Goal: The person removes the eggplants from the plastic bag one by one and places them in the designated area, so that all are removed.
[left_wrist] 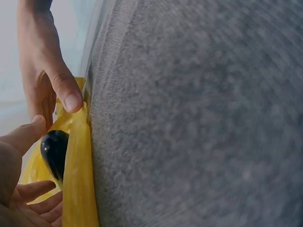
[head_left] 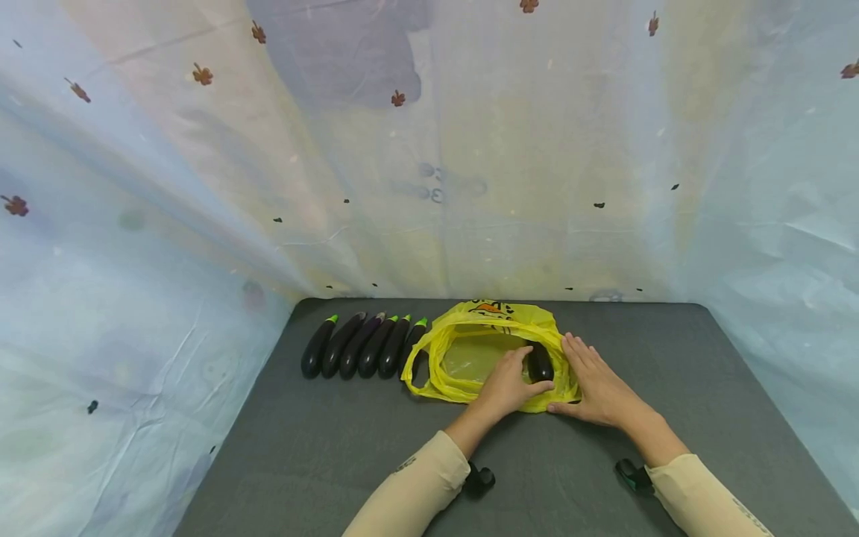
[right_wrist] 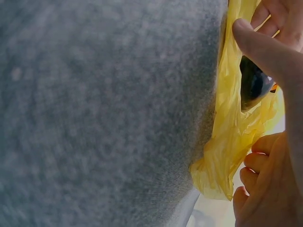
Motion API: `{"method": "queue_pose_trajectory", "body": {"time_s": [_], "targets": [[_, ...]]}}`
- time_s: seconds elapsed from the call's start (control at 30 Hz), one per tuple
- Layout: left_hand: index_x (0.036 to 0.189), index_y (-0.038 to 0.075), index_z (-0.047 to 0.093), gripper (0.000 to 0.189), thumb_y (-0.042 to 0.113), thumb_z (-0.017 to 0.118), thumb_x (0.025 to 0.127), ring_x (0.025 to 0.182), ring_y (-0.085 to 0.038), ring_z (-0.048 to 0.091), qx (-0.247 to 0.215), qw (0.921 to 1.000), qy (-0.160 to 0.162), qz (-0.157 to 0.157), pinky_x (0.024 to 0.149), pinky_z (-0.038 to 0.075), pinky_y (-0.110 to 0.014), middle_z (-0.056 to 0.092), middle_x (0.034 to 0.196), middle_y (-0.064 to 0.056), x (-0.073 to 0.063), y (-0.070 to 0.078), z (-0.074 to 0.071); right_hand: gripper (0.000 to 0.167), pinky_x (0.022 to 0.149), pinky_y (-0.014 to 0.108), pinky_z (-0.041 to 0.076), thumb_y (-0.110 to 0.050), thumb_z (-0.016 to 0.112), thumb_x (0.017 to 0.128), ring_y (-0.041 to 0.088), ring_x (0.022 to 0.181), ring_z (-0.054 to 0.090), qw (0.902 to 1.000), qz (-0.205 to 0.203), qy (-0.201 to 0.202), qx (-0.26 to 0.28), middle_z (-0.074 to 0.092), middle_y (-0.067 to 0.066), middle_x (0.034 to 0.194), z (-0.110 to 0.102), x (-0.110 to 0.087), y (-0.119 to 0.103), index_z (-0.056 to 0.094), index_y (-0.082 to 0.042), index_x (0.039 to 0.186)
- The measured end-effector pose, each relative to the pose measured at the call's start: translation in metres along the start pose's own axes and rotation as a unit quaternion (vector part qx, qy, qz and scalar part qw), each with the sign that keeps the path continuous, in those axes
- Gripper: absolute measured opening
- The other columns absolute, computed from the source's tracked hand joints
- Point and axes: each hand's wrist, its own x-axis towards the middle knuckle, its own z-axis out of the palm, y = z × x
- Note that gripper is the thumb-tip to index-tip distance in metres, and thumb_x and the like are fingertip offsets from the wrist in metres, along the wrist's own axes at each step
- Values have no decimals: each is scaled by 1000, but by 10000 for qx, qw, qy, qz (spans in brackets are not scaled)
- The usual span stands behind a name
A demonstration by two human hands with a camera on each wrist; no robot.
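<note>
A yellow plastic bag [head_left: 446,384] lies on its side on the table with its mouth held wide. Inside it, toward the right, is a dark eggplant [head_left: 540,363]. My left hand [head_left: 505,384] reaches into the mouth, thumb and fingers spread beside that eggplant. The left wrist view shows the eggplant's rounded end [left_wrist: 54,150] between the parted thumb and fingers. Against the bag's right side rests my right hand [head_left: 599,388], fingers extended along the outside and thumb at the near rim. In the right wrist view, yellow plastic [right_wrist: 227,127] bunches between thumb and fingers.
Several eggplants [head_left: 350,347] lie in a row left of the bag, the rightmost partly behind its handle loop [head_left: 412,377]. The dark grey table [head_left: 322,455] ends at a hanging pale sheet [head_left: 496,186] at the back and sides.
</note>
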Motion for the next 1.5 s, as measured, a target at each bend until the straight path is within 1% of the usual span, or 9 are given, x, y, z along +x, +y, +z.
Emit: {"method": "queue_pose_trajectory", "body": {"time_s": [0.17,0.3,0.43,0.6,0.8,1.03,1.2,1.4,1.5], "targets": [[162,14,47,85,54,81,95,147,-24,52,122,9999,60,-8,118,47,-44,53,161,-6,2,1,3,128,129,65,19,-59,87,85,52,159,20,9999,-107,115,-51,16,31,175,1,0,-1,16,6,169],[161,13,48,86,56,81,94,146,-24,53,198,9997,127,12,118,48,-42,54,160,-6,5,0,6,128,129,65,18,-60,87,85,51,160,19,10000,-57,46,-63,16,31,174,0,0,-1,16,5,169],[161,14,48,87,57,81,93,145,-24,54,248,9995,167,-45,117,49,-42,55,160,-6,5,1,8,129,129,65,18,-61,86,86,51,160,18,10000,-19,-33,-79,16,31,175,-1,1,-1,15,5,170],[161,13,49,88,56,83,92,143,-24,55,343,9992,188,-84,116,49,-42,56,158,-6,5,2,7,127,127,67,22,-61,85,86,52,159,21,9999,-85,52,-126,18,32,173,-2,0,-3,17,6,169],[160,12,48,90,56,85,90,143,-25,56,480,9985,245,-92,117,48,-42,57,157,-6,4,4,8,126,126,67,22,-59,87,86,52,159,21,9999,-81,45,-76,19,32,173,-4,0,-5,18,7,169],[158,11,51,82,52,82,94,141,-25,57,535,9980,326,-96,117,48,-41,59,154,-6,4,4,9,127,127,67,21,-61,85,87,51,160,20,10000,-43,-33,-82,17,31,174,-5,1,-6,15,6,169],[156,9,54,73,46,80,98,138,-25,59,288,9991,301,-84,114,50,-40,62,151,-7,4,1,6,127,127,67,21,-62,84,87,51,160,19,10000,-21,-49,-81,16,30,175,-5,2,-5,14,5,170],[155,9,55,67,40,78,100,124,-21,68,-194,9996,197,-56,101,58,-36,69,141,-8,3,-5,2,128,127,66,21,-64,84,87,51,160,20,9999,-31,-50,-125,17,31,174,-3,2,-4,15,5,170],[155,11,56,63,36,77,102,121,-20,69,-473,9988,115,-92,98,59,-36,68,141,-8,1,-8,-2,128,128,66,21,-64,83,87,51,160,20,9999,-30,-65,-135,17,32,174,-3,2,-3,15,6,169]]}}
